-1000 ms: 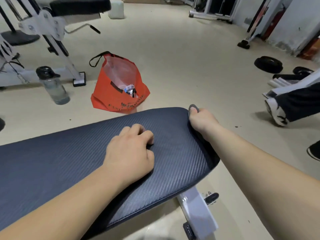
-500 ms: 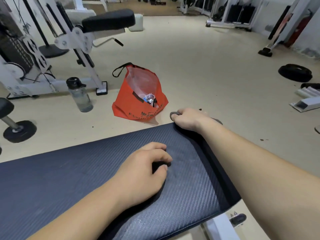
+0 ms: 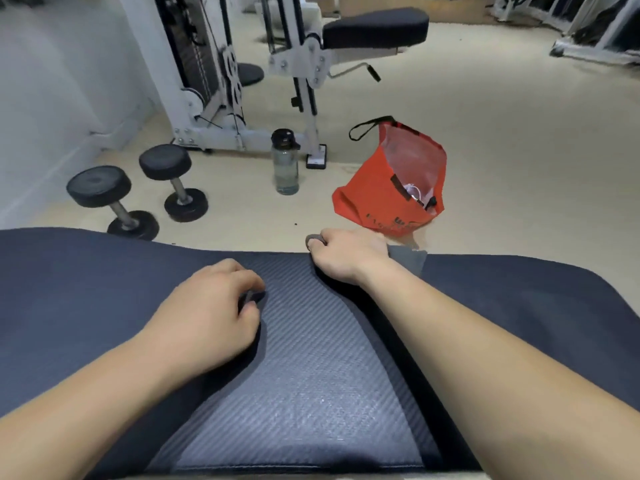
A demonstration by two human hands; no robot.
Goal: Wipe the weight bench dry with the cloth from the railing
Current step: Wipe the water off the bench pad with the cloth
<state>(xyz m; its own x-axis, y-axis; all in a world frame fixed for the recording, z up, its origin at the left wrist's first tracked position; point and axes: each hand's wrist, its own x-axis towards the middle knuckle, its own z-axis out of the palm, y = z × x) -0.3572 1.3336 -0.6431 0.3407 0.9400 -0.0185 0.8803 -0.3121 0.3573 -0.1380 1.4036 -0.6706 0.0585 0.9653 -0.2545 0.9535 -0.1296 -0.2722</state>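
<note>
Weight bench (image 3: 311, 393): dark ribbed pad. Grey cloth (image 3: 407, 259): bunched under right hand (image 3: 346, 258), fingers clenched on it, shifted from pad's end to far edge. Left hand (image 3: 211, 317): curled; grasp cannot tell. Judgement: wiping under way.

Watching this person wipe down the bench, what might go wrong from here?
The grey cloth is bunched under the right hand at the far edge of the bench pad; it might slip off onto the floor. Wiping only that edge may leave the near pad damp. The water bottle and dumbbells nearby could trip someone stepping around.
</note>
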